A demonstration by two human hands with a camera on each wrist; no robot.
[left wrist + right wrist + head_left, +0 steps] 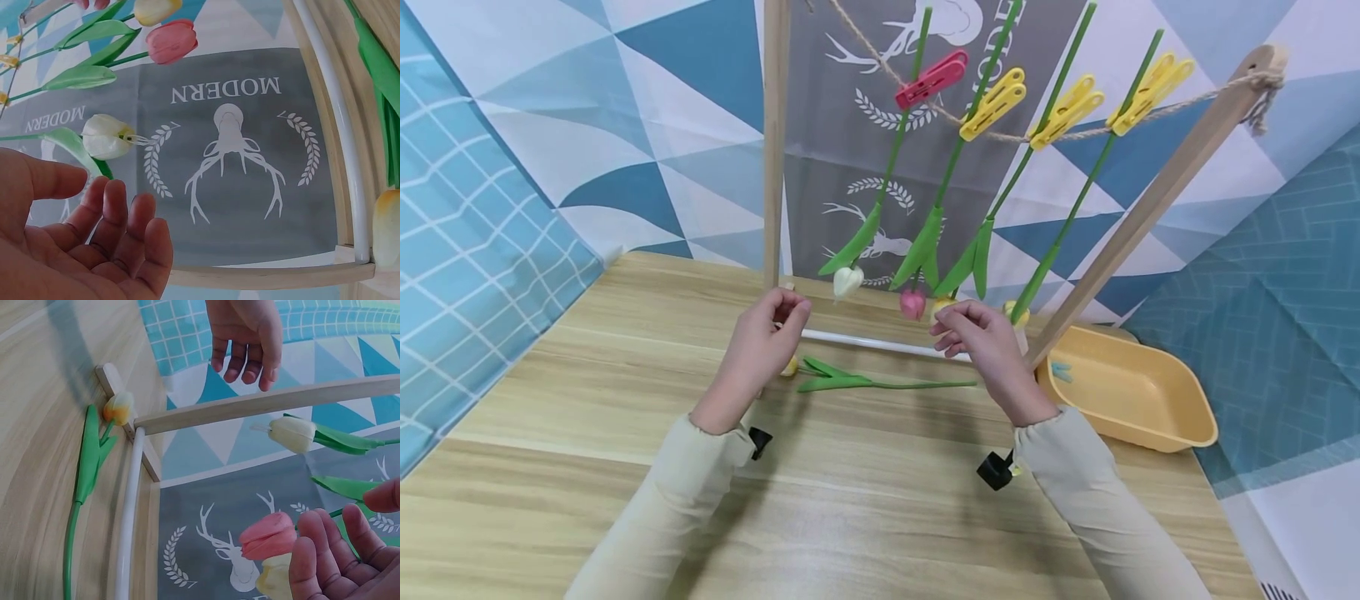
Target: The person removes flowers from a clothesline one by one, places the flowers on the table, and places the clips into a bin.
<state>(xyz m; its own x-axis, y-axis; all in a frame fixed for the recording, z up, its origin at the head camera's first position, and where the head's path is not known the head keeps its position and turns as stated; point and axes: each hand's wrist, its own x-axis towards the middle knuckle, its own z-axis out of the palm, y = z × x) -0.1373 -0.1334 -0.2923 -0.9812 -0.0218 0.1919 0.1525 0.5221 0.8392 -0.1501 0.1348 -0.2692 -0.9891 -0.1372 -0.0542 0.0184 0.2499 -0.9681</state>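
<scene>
L hand (767, 329), R hand (988, 342) apart, relaxed | 4 tulips (913, 304) pegged to rope (1198, 98) | 1 tulip (838, 382) on tbl (865, 500)

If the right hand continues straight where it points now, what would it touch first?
Probably the hanging pink tulip, which lies just ahead of the right hand in its wrist view; depth is unclear, so the pale yellow tulip might come first.

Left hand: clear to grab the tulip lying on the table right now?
Likely yes: the left hand looks empty and close by, nothing lies over the tulip's stem, and the white bar runs behind it.
</scene>
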